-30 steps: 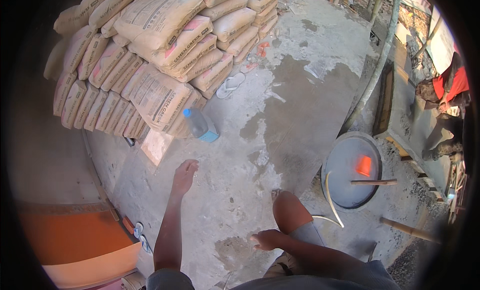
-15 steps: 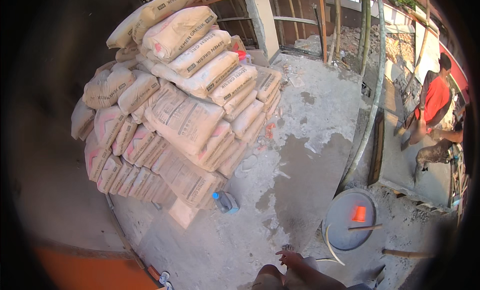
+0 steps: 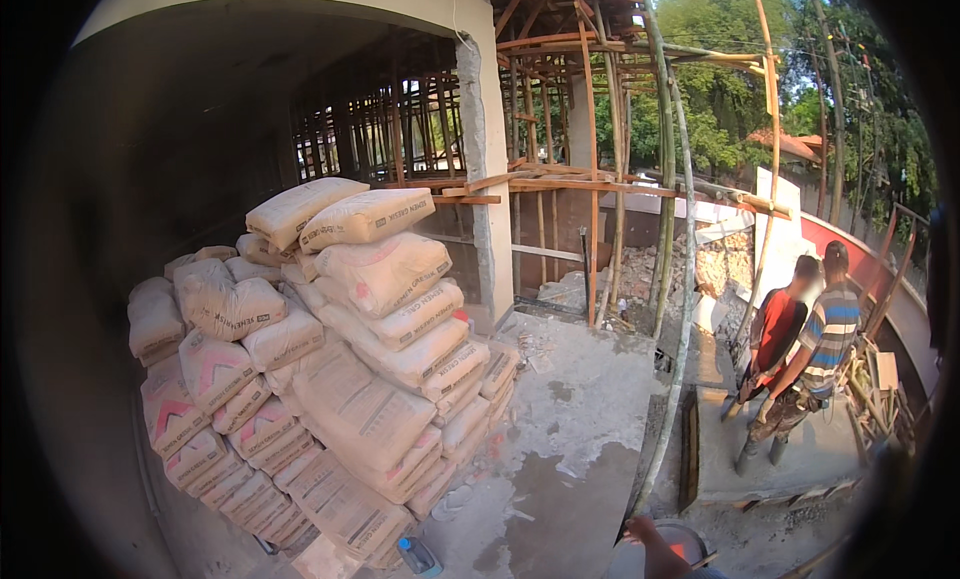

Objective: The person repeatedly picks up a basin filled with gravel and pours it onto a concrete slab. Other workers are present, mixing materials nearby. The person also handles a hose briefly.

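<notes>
My right hand [image 3: 641, 530] shows at the lower edge, its forearm coming in from the lower right. Its fingers look loosely apart, with nothing visible in them. Just below the foot of a pale upright pole [image 3: 682, 309], it overlaps the round grey tub [image 3: 690, 532] in view; whether it touches either is unclear. Part of an orange container [image 3: 679, 550] shows inside the tub, beside my forearm. My left hand is out of view. A clear bottle with a blue cap [image 3: 418, 556] stands on the floor by a tall pile of paper cement bags [image 3: 360, 404].
Two people [image 3: 825, 344] stand close together on a raised concrete slab [image 3: 790, 474] at the right. A broken-edged pillar [image 3: 485, 179] and wooden scaffolding [image 3: 590, 179] rise behind the bags. Rubble [image 3: 640, 279] lies farther back. The concrete floor [image 3: 560, 459] has damp patches.
The view has tilted upward, bringing in the scaffolding, trees and both standing people. My right hand has moved from in front of my legs to the tub's edge in view.
</notes>
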